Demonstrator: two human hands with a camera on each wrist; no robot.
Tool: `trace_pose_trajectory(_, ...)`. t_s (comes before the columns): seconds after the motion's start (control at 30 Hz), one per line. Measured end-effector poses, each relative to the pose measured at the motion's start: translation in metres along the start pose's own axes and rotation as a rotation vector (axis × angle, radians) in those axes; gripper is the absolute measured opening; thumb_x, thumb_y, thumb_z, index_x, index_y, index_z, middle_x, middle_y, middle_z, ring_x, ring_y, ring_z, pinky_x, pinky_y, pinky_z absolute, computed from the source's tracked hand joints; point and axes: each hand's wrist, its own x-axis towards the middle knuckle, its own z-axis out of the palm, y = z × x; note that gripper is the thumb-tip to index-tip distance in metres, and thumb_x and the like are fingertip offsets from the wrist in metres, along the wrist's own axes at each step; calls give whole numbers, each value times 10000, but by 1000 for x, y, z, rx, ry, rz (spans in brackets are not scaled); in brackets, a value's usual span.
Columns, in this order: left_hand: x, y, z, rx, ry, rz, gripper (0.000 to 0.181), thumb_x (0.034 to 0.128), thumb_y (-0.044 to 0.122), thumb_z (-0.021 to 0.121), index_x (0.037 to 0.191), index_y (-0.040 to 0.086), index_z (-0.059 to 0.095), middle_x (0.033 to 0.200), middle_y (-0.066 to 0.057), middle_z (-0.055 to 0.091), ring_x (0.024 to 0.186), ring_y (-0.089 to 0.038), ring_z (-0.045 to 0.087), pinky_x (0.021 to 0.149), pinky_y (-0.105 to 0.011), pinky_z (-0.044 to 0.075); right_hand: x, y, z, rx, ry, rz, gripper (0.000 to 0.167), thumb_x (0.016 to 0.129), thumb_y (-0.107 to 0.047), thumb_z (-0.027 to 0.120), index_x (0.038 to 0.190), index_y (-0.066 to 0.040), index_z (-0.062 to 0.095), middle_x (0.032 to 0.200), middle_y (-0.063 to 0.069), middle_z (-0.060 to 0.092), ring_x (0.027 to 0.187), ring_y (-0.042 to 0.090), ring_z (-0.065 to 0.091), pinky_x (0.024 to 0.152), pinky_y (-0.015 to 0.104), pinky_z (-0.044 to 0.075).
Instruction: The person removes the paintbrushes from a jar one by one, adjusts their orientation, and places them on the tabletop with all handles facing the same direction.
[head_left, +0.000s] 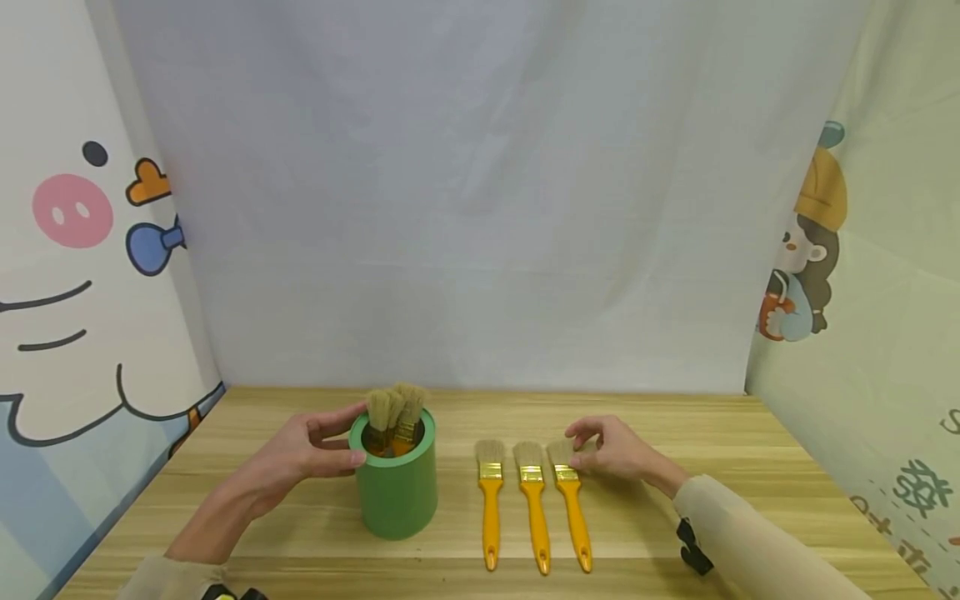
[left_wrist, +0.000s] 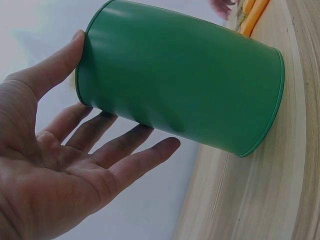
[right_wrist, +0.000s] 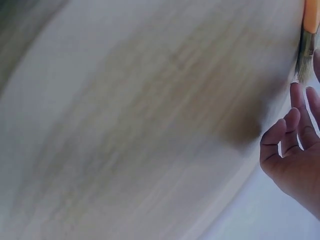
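A green can [head_left: 399, 500] stands upright on the table, several brushes inside it with bristles [head_left: 380, 410] up. My left hand [head_left: 288, 454] holds its upper left side; in the left wrist view the thumb of the left hand [left_wrist: 65, 165] lies at the rim of the can [left_wrist: 175, 75], fingers along its side. Right of the can, three orange-handled brushes lie in a row: left [head_left: 491, 508], middle [head_left: 536, 512] and right [head_left: 575, 512]. My right hand [head_left: 618, 450] touches the right brush at its bristles, fingers loosely bent; the right wrist view shows the right hand [right_wrist: 295, 155] beside bristles [right_wrist: 305, 60].
The wooden table [head_left: 300, 533] ends at a pale grey curtain [head_left: 480, 208] behind. Printed cloths hang at both sides, a cartoon pig [head_left: 72, 210] on the left one and a cartoon figure [head_left: 806, 242] on the right one.
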Motion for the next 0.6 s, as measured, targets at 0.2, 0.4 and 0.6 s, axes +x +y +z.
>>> trace_pose_trajectory(0.2,1,-1,-1,-2,-2,6,836,990,116,759,1647,-26,262,1687,-252,215,1443,-521,386,1011,-428,559,-1,-6,-5,-19,35,-24,405,868,-93,866,1197,79,703,1017,122,721,914,289,624,721,281,448)
trace_pose_trajectory(0.4,1,-1,1,-10,-3,-2,836,993,119,755,1649,-21,256,1685,-256,226,1442,-511,397,1012,-435,558,-4,-23,-9,-44,65,-66,350,906,-77,839,1201,58,708,1048,174,718,778,229,572,657,267,420)
trace_pose_trajectory(0.6,1,0,1,-12,3,-6,837,993,118,755,1649,-21,254,1681,-261,228,1435,-507,410,1005,-440,563,-6,-52,-3,-17,70,-105,316,895,-55,847,1179,2,721,988,117,719,642,123,483,593,248,417)
